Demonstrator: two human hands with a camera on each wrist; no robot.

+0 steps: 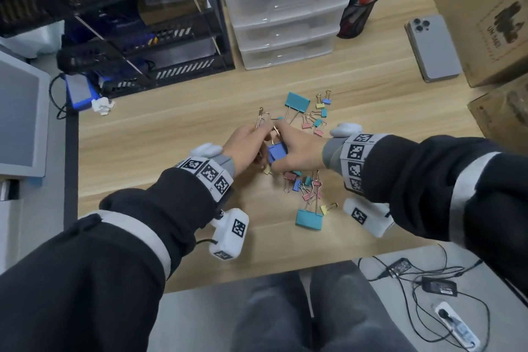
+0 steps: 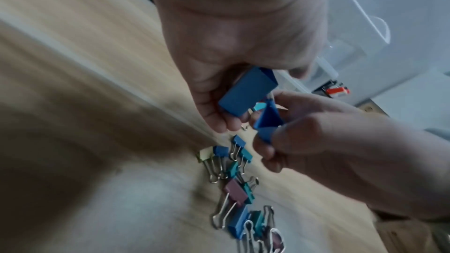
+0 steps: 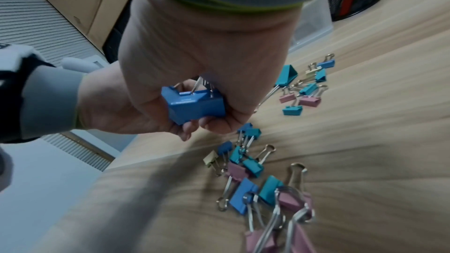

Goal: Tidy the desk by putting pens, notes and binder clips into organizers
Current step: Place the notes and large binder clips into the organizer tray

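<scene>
At the centre of the head view both hands meet above the wooden desk [image 1: 171,128]. The left hand [image 1: 245,146] curls its fingers round a large blue binder clip [image 2: 247,91], and the right hand [image 1: 297,151] pinches a second blue binder clip [image 3: 196,106] between thumb and fingers; the two clips sit just beside each other. Loose small binder clips [image 1: 304,184] in pink, teal, blue and yellow lie scattered on the desk below the hands, another cluster [image 1: 315,117] above and right of them. A big teal clip [image 1: 297,101] lies near the upper cluster, another teal clip [image 1: 310,218] at lower centre. A clear drawer unit [image 1: 285,20] and mesh pen cup [image 1: 357,14] stand at the top.
</scene>
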